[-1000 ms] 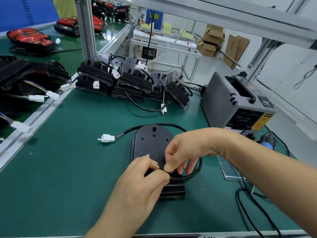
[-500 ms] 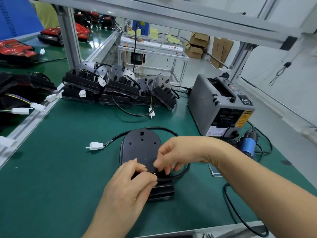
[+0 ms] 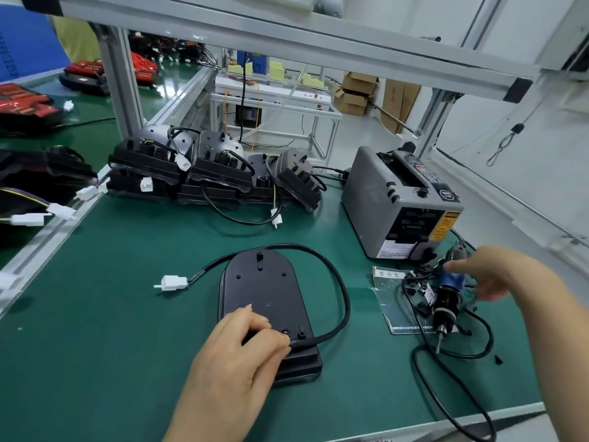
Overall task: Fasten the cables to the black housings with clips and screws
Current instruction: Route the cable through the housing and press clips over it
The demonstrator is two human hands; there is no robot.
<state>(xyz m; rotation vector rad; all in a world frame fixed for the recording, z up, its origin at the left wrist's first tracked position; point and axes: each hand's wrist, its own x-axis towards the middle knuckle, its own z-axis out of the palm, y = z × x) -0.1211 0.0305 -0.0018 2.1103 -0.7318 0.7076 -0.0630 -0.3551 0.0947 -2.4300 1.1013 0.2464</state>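
On the green table (image 3: 111,314), centre | black housing (image 3: 261,291) lies flat, back up | my left hand (image 3: 236,355) pinches the black cable (image 3: 346,304) at the near-end screw hole, to hold it, I judge, for fastening | right hand (image 3: 497,272) spread, straddling the electric screwdriver (image 3: 447,298), no grip yet.

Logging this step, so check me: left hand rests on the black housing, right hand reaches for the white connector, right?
Not quite. The head view shows the right hand reaching for the blue screwdriver on the mat, not the white connector, which lies untouched left of the black housing. The left hand does rest on the housing.
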